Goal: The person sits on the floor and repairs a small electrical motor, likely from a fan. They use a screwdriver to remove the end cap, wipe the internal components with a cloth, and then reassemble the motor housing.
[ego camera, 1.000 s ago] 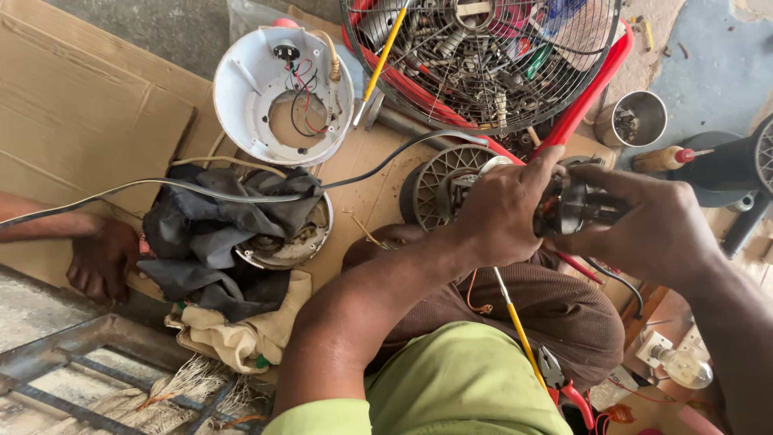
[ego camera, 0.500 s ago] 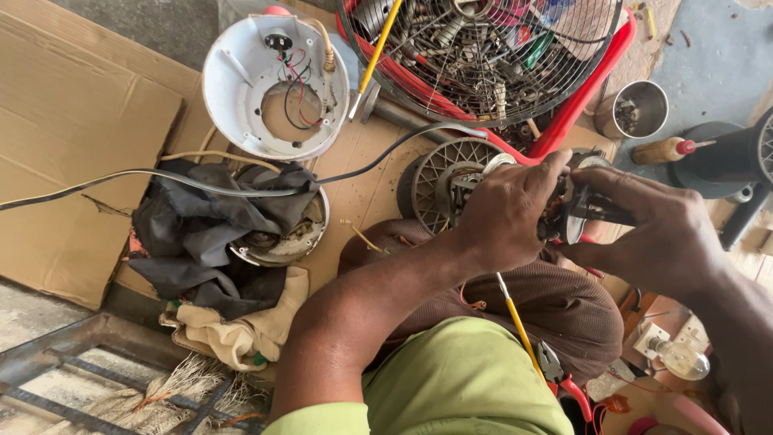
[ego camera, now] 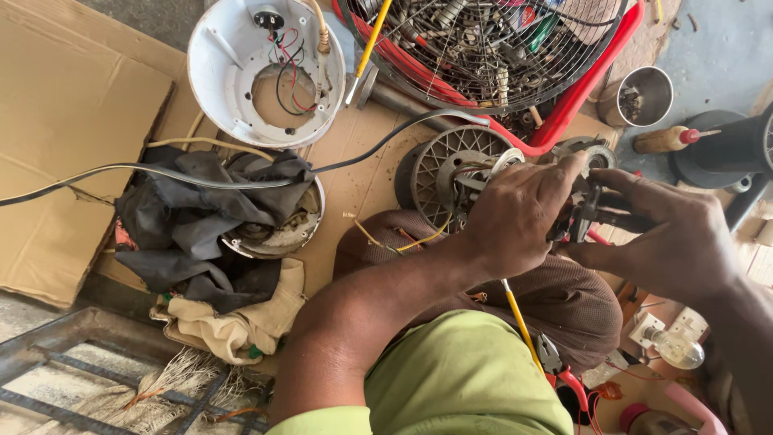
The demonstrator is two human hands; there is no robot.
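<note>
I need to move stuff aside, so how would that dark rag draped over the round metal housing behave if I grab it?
The dark rag is probably floppy and light: it sags in folds. A black cable crosses it, so it may snag.

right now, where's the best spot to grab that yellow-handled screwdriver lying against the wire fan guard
Take the yellow-handled screwdriver by its yellow handle, coming from the left over the round white plastic housing. The handle slants up clear of the wire fan guard, while its metal tip points down toward the cardboard, probably too thin for a firm grip.
</note>
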